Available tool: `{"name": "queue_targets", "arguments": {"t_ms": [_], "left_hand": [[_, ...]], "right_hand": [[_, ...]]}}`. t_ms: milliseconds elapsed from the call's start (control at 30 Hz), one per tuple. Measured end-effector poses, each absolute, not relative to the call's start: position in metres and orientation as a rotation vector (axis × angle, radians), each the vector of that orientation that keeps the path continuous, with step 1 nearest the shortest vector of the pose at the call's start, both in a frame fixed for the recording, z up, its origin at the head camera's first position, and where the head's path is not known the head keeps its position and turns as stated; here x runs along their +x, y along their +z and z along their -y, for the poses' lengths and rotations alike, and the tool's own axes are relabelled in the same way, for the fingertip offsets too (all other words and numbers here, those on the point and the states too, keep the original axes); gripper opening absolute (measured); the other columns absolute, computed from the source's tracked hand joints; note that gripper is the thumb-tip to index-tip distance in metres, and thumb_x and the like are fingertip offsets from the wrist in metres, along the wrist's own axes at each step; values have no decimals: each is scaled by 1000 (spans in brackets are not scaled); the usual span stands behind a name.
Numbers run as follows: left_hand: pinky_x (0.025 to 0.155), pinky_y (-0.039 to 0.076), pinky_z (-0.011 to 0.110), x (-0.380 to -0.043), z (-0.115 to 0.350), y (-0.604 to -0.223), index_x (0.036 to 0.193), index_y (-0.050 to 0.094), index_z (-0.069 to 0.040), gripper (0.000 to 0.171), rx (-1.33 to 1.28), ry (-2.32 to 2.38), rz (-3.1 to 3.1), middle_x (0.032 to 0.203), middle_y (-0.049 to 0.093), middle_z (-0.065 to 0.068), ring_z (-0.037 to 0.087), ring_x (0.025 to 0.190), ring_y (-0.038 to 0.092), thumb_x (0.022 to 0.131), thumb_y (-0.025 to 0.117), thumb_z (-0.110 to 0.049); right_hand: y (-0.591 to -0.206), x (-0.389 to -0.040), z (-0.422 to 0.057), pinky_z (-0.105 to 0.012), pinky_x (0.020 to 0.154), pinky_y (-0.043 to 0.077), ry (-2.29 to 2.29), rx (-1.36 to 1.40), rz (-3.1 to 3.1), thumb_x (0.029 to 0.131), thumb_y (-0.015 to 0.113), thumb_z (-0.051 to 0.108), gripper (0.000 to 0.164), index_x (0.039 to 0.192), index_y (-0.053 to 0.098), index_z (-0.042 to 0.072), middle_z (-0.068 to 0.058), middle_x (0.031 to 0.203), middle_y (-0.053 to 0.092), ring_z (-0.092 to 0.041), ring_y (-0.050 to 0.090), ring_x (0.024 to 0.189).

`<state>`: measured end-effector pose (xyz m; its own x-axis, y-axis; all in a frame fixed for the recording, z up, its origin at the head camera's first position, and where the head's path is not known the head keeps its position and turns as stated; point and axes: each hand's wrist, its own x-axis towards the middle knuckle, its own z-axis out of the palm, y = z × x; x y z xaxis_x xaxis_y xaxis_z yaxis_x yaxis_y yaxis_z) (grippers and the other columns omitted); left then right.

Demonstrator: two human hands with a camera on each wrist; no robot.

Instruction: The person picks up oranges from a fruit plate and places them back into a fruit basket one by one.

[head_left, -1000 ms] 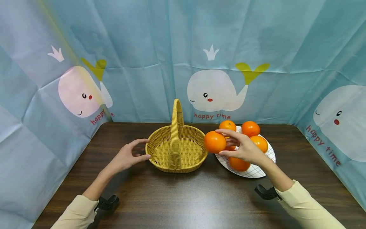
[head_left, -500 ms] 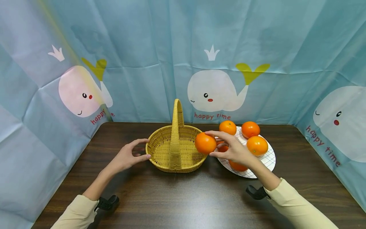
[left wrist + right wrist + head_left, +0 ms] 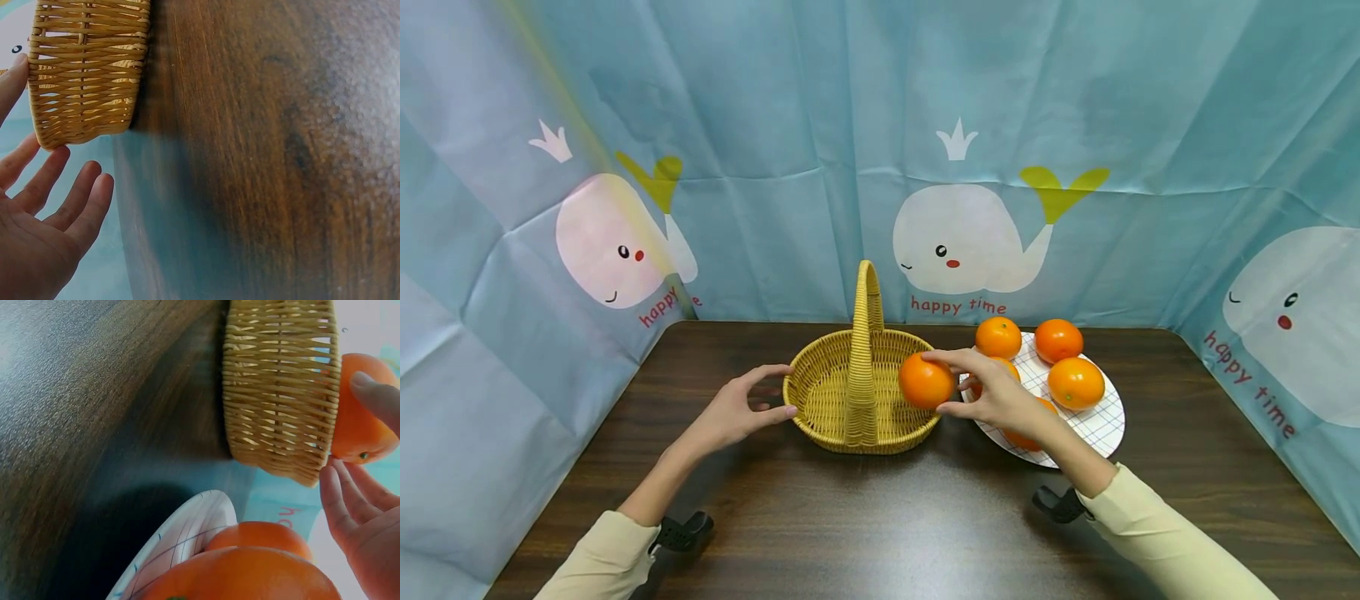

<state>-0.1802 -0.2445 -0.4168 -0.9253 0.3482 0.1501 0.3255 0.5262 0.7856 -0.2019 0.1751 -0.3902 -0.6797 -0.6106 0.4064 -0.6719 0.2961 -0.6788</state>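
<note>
My right hand [image 3: 1003, 400] pinches an orange [image 3: 921, 382] between thumb and fingers, over the right end of a yellow wicker basket [image 3: 823, 400]. In the right wrist view the orange [image 3: 362, 412] sits right at the basket's rim, its small green stem end showing. At the basket's left end my left hand [image 3: 726, 412] has thumb and fingers spread, the fingertips touching the rim. The left wrist view has the wicker wall [image 3: 87, 81] beside those fingers [image 3: 47, 178]. The basket stands upright, its tall arched handle [image 3: 861, 367] crossing the middle; no fruit shows inside.
Right of the basket a white plate [image 3: 1101, 429] with a grid pattern bears several oranges [image 3: 1076, 383], partly hidden by my right hand and forearm. Everything stands on a dark wooden table [image 3: 880, 525]. A blue whale-print curtain [image 3: 760, 242] hangs behind the table's far edge.
My right hand has carried the orange leftward from beside the plate to over the basket's right end. The left hand and the basket have stayed in place.
</note>
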Motion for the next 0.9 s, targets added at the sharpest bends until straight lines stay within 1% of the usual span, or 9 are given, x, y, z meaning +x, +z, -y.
{"name": "queue_targets", "arguments": {"t_ms": [167,333,500,567,733,767,833,900], "left_hand": [[91,55,51,-180,245,-418,144,53,-5,65,603,1394,-2711,143,52,18,45,118,58,90,82,-25],[91,55,52,-180,245,-418,144,54,-6,64,597,1393,-2711,143,52,18,45,119,58,90,81,-26],[91,54,53,-180,245,-417,143,54,-6,63,600,1387,-2715,143,53,18,45,118,59,90,81,-26],[91,54,54,-179,244,-417,143,54,-6,63,603,1391,-2710,142,53,17,45,119,58,90,82,-26],[93,53,54,-178,244,-415,144,53,-6,63,606,1420,-2680,144,52,19,45,121,57,91,81,-24],[93,53,54,-177,244,-414,144,53,-5,62,606,1429,-2673,144,51,20,46,121,57,91,81,-23],[93,53,54,-177,244,-413,144,53,-5,63,605,1423,-2678,144,51,20,46,121,57,91,81,-23],[93,53,55,-178,244,-413,144,53,-4,63,605,1418,-2681,144,51,20,47,121,57,91,81,-23]], "right_hand": [[-392,-202,-172,-49,73,59,1344,1243,2491,81,88,13,70,144,58,15,0,130,61,-19,57,98],[-393,-203,-169,-50,78,59,1330,1267,2514,81,88,11,71,145,57,15,-2,136,59,-21,61,104],[-395,-204,-169,-50,78,59,1308,1275,2519,82,88,12,70,144,57,14,-2,135,60,-22,62,106],[-395,-203,-170,-50,77,59,1301,1276,2517,83,87,13,67,143,58,13,-3,133,61,-24,62,107],[-391,-201,-176,-48,71,58,1289,1268,2479,84,86,9,54,134,65,8,0,118,64,-29,62,99],[-390,-201,-178,-48,70,58,1287,1270,2462,83,86,8,53,132,66,8,1,116,65,-28,63,97],[-387,-201,-183,-47,72,59,1295,1276,2428,83,85,4,49,129,67,8,1,114,65,-24,65,95],[-385,-201,-189,-47,76,60,1327,1264,2413,83,84,1,47,126,68,7,-3,115,67,-24,66,95]]}}
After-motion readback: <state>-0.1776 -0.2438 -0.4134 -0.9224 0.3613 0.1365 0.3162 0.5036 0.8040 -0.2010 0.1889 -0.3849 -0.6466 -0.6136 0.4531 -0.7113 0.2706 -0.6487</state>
